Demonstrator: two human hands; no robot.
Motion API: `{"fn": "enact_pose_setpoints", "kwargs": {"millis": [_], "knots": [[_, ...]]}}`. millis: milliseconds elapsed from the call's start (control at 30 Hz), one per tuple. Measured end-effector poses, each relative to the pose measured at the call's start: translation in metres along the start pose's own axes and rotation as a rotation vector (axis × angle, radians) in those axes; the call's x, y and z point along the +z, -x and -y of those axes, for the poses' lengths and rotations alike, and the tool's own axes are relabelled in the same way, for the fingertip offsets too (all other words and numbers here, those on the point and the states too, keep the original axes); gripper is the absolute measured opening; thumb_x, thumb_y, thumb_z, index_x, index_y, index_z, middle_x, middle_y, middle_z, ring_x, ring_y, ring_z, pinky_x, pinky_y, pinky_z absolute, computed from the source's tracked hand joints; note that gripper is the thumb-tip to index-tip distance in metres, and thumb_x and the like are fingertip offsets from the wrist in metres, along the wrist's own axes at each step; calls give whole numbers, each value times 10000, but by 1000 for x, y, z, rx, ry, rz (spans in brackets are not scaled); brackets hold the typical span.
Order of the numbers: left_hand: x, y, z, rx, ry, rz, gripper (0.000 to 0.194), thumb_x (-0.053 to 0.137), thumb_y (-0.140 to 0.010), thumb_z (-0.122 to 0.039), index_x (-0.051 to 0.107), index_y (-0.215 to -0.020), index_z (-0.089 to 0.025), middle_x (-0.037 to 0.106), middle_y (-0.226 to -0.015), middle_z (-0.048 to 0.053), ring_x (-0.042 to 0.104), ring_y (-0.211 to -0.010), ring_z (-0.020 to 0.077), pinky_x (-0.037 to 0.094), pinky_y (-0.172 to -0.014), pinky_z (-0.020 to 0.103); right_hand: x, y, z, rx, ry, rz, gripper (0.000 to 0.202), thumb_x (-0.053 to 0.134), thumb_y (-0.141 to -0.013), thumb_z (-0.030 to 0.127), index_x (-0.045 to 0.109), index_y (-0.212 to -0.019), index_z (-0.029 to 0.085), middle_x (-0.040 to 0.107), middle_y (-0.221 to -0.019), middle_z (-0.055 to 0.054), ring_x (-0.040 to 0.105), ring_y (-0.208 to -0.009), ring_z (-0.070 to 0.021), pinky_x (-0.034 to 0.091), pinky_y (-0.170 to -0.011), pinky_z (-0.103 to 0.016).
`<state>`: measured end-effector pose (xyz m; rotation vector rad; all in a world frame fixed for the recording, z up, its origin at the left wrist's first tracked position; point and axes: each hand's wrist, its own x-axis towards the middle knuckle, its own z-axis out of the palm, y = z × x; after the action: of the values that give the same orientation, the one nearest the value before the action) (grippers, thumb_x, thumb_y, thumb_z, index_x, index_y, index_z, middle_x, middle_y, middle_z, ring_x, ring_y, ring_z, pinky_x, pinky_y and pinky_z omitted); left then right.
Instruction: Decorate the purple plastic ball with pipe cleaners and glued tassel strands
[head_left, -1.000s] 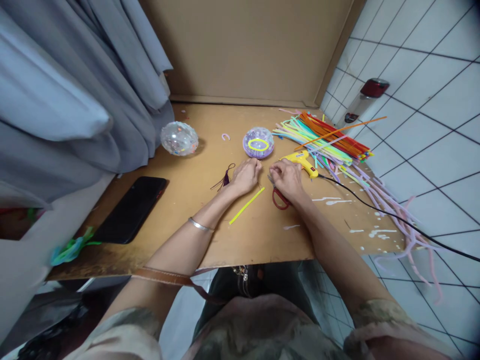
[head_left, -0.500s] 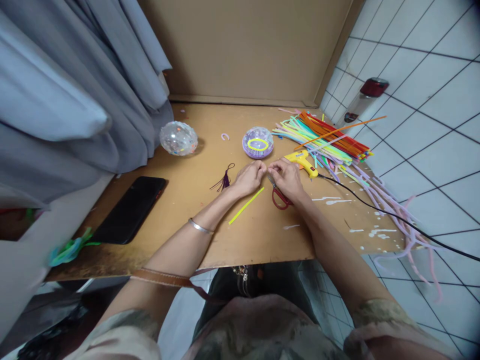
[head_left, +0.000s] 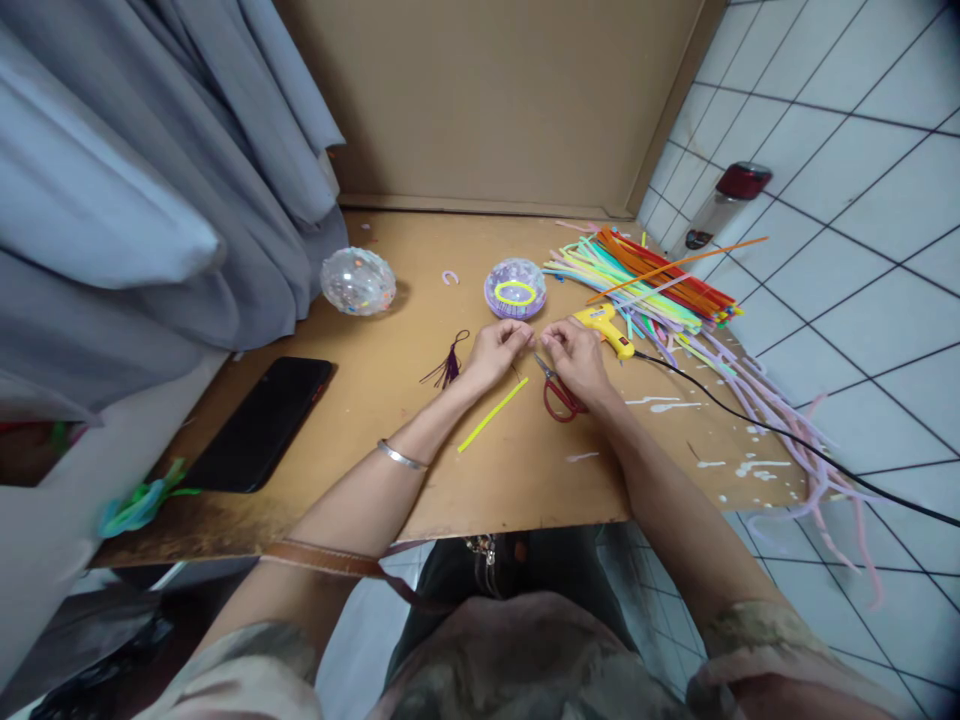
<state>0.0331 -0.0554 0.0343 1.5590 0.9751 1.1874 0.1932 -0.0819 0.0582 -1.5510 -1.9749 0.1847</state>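
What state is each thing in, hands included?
Left hand: curled; anything held too small to tell
Right hand: curled, apart from the left; contents likewise unclear
Scissors: lying by right hand; blade opening unclear
Glue gun: lying down, corded; power unclear
Yellow strip: lying straight
Tassel: lying flat, strands spread
Phone: lying flat, dark side up
Colored strips: loosely heaped
Clear ball: resting, color-flecked
Bottle: capped
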Motion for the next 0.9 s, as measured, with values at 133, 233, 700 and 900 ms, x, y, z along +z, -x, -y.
{"fn": "enact_pose_setpoints", "kwargs": {"millis": [133,233,700,900], "knots": [[3,2,-1,-38,70,21,205,664,-831,-352,663,-785,-152,682,-759,23,583,-711,128,482,-759,264,-1,0,1,1,27,-9,211,473,-934,240,668,-871,191,697,-937,-79,621,-903,-237,369,-856,-381],[3,2,1,-70,96,28,187,717,-780,-329,685,-796,-146,714,-794,25,618,-736,127,495,-785,264,-1,1,2,-4,17,-18,202,480,-930,247,661,-854,197,702,-926,-76,618,-900,-236,361,-848,-381],[4,0,3,-29,20,59,182,572,-878,-219,564,-704,-168,561,-653,-25,493,-624,104,425,-679,246,0,4,5,11,-30,-48,181,470,-914,234,631,-834,209,697,-938,-75,610,-917,-239,364,-868,-389],[4,0,8,-13,44,58,216,551,-905,-256,535,-702,-182,510,-631,-28,449,-608,113,393,-647,248,-4,-3,5,62,-61,-106,240,441,-965,270,549,-756,224,659,-859,-62,594,-859,-221,382,-855,-380]]}}
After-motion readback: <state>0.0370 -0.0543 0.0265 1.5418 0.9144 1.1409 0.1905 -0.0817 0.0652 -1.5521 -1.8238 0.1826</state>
